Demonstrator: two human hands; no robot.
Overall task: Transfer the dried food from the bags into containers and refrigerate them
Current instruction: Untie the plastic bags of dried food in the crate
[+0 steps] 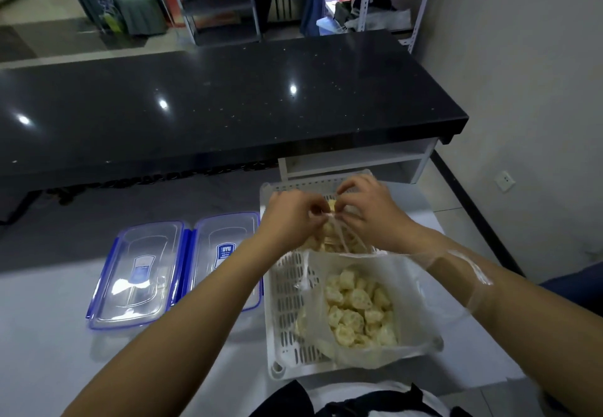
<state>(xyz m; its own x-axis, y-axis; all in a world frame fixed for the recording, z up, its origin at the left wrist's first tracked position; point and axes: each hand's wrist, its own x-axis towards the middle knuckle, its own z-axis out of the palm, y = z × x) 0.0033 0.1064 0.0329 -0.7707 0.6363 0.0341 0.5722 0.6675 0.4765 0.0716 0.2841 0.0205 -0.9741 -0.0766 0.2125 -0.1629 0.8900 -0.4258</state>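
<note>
A white slotted basket (283, 289) stands on the grey table. In its near half lies a clear plastic bag (408, 286) of pale yellow dried food pieces (357, 309). A second clear bag (332, 237) of the same food sits in the far half. My left hand (290, 214) and my right hand (368, 211) meet over it, and the fingers of both pinch its gathered top. A thin clear glove covers my right hand and forearm. Two clear containers with blue rims, one (137, 273) beside the other (225, 247), lie left of the basket with lids on.
A long black countertop (228, 106) runs across behind the table, with a white open cabinet (355, 158) under its right end. Metal shelving with clutter (365, 5) stands in the background. A wall with a socket (504, 181) is on the right.
</note>
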